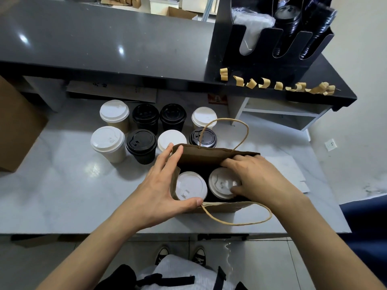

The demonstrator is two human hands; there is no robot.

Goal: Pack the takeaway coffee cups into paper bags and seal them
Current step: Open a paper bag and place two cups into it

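A brown paper bag (209, 155) with twine handles stands open on the white counter, holding two white-lidded cups (190, 186) side by side. My left hand (161, 185) holds the bag's left end, fingers on the far rim and thumb on the near rim. My right hand (251, 178) reaches into the bag's right side; its fingers curl round the right cup (222, 183), thumb on the lid. Behind the bag stand several more cups, some with white lids (114, 114) and some black (141, 146).
A dark raised shelf (104, 45) runs along the back, with a black lid and cup dispenser (272, 36) and several strips of brown tape (278, 85) stuck along its edge. A cardboard box (18, 126) sits at the left. White sheets (293, 170) lie right of the bag.
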